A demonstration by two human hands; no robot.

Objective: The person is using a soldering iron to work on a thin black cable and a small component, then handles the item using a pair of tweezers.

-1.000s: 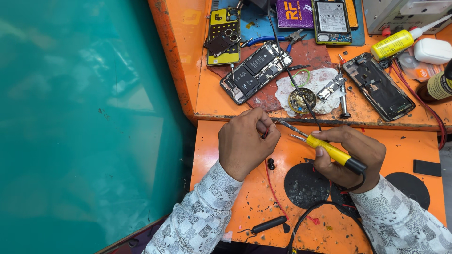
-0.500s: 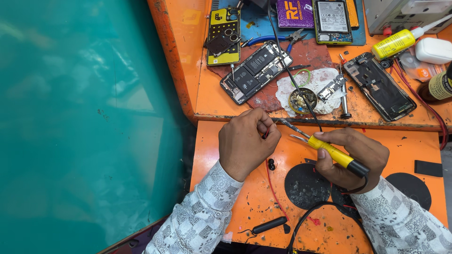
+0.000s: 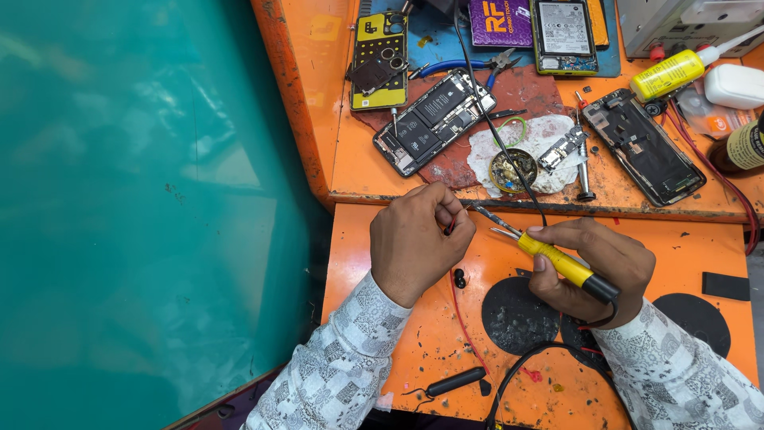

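Note:
My right hand [image 3: 590, 267] grips a soldering iron [image 3: 557, 260] with a yellow and black handle, its metal tip pointing left toward my left hand. My left hand [image 3: 415, 243] is closed, pinching a thin red wire [image 3: 457, 302] between thumb and fingers right at the iron's tip. The wire trails down over the orange lower board [image 3: 382, 239]. The black cord of the iron [image 3: 529, 358] loops below my right wrist. Both sleeves are white with a grey pattern.
On the upper orange bench [image 3: 358, 159] lie an opened phone [image 3: 434, 119], a second opened phone [image 3: 643, 145], a tin of solder paste on white cloth [image 3: 509, 169], a yellow glue bottle [image 3: 672, 73], blue pliers [image 3: 465, 65] and a yellow phone case [image 3: 379, 60]. A teal wall is at left.
Both hands stay nearly still. The iron's tip has shifted very slightly beside the left fingers.

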